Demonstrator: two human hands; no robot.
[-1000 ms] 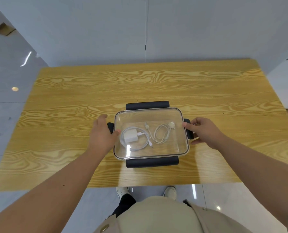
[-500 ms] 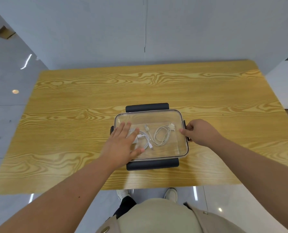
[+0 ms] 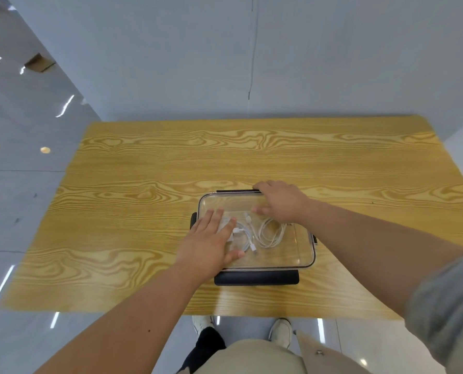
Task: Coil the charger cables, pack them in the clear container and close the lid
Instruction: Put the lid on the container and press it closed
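Wood-grain table (image 3: pixel 144 211) against grey wall, clear container (image 3: pixel 300 255) near its front edge, lid (image 3: pixel 225 203) on, coiled white cables (image 3: pixel 269 233) inside, left hand (image 3: pixel 211 244) flat and open on lid, right hand (image 3: pixel 284 202) open, fingers curled over far clip (image 3: pixel 235 190).

Yellow wood-grain table (image 3: pixel 144 211) under 1 lidded clear container (image 3: pixel 303 255)

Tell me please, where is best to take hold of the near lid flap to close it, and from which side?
Probably the near flap is best taken along its long outer edge, from the near side. It lies flat, sticking out from the container toward the person, so fingers can go under that free edge and fold it.
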